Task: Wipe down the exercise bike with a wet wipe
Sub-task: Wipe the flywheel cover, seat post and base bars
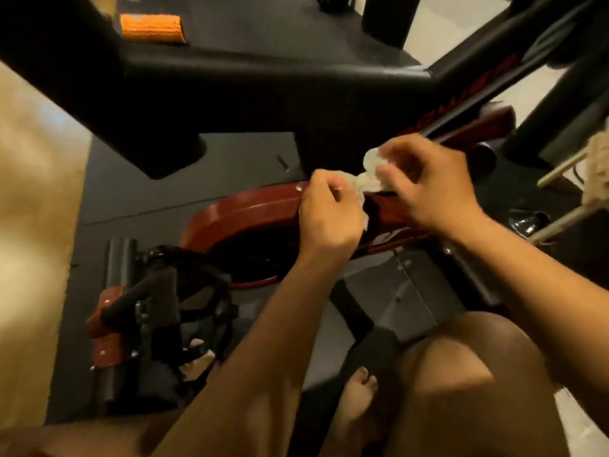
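- The wipe (367,179) is white and crumpled, held between both hands in the middle of the view, right over the red part of the bike.
- Whether the wipe touches the bike just now is hard to tell; its lower edge hangs down beside the left hand.
- The left hand (328,212) is clenched on the near, left end of the wipe, with fingers curled in and knuckles up.
- The right hand (428,189) grasps the far, right end of the wipe, with its fingers bent over the bunched cloth.
- The exercise bike (244,212) fills most of the view: a glossy red housing curves from the left to under the hands.
- A thick black bar (230,90) of the bike crosses the far side, and a second black tube with red lettering runs up to the far right.
- A black pedal (164,305) with straps sits near left, next to red brackets.
- The bike stands on a dark mat (138,192).
- An orange block (151,28) lies on the mat at the far left.
- A bare foot (357,394) rests on the mat near the middle, with a bare knee (454,374) just to its right.
- Pale wooden sticks (560,166) with rope stand at the right edge.
- Pale floor (33,192) shows to the left of the mat.
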